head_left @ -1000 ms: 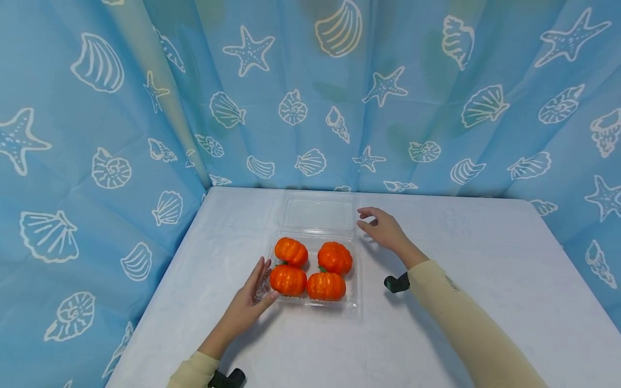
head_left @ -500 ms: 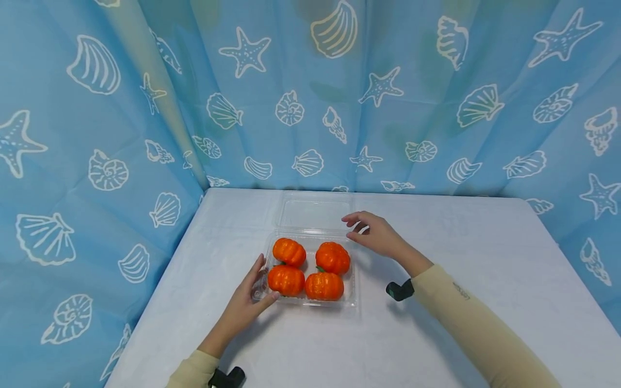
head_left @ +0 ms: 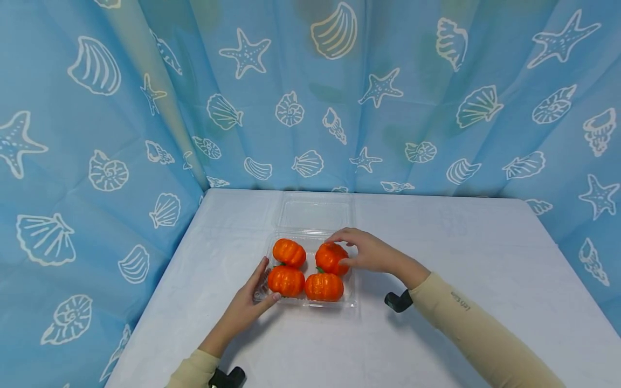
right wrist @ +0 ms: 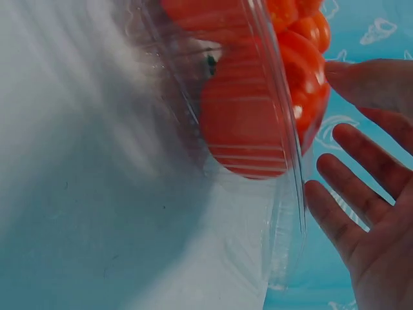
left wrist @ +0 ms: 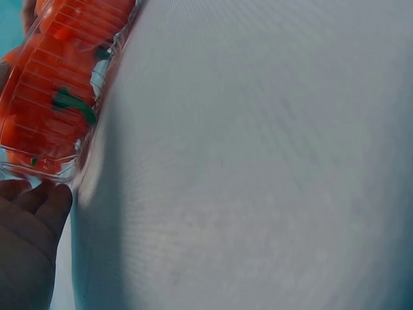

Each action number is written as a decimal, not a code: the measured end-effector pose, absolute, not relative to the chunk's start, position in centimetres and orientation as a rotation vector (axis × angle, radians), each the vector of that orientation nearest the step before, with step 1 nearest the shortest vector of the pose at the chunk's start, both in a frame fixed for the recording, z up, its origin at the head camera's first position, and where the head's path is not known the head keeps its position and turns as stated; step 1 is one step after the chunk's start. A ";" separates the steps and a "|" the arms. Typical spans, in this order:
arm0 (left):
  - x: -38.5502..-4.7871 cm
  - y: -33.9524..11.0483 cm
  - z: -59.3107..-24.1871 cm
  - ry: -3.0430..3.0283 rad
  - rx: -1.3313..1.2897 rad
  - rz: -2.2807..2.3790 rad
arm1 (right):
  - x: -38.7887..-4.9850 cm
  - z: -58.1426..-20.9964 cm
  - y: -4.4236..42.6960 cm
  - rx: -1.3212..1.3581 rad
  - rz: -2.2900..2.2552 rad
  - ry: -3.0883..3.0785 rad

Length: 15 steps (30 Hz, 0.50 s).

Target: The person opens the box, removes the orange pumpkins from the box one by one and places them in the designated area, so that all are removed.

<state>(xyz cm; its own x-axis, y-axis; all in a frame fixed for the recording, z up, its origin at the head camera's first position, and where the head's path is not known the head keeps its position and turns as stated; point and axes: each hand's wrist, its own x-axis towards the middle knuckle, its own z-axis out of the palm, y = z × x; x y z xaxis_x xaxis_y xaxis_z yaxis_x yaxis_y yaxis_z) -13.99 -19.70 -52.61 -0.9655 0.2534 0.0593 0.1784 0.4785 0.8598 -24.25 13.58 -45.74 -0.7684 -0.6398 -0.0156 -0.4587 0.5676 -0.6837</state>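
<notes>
curves the right grip over a glossy, ribbed, orange-red pumpkin, putting that pumpkin between the fingers at its far side and the thumb at its near right side. spreads those digits apart around it; cannot tell the firmness of contact.

lays the left grip along the left side of a shallow, clear plastic container, touching it with straight fingers, the thumb well apart from them at the front corner.

shows, inside the container and just right of the left grip, a round orange pumpkin, with an upright-ribbed orange pumpkin just beyond it. shows also a wide orange pumpkin near the right grip, to the left of and nearer than its thumb. reveals a curved green stem above the left grip's fingertips in the left wrist view.

folds a clear plastic lid back onto the white-covered desk, beyond both grips.
</notes>
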 end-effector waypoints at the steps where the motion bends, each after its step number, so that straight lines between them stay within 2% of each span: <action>1: -14.0 -19.7 -52.6 2.634 0.384 1.519 | -24.1 -45.8 13.5 -0.920 -0.974 2.542; 15: -14.0 -19.7 -52.7 2.616 0.376 1.542 | -23.5 -46.0 12.3 -1.026 -0.754 2.532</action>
<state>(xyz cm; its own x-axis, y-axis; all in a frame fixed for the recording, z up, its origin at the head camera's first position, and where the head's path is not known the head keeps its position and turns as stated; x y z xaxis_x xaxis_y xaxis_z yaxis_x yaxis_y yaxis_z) -14.02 -19.66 -52.70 -0.9665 0.2510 0.0537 0.1686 0.4626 0.8704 -23.46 12.34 -46.00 -0.6972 -0.7122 -0.0823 -0.5512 0.6059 -0.5736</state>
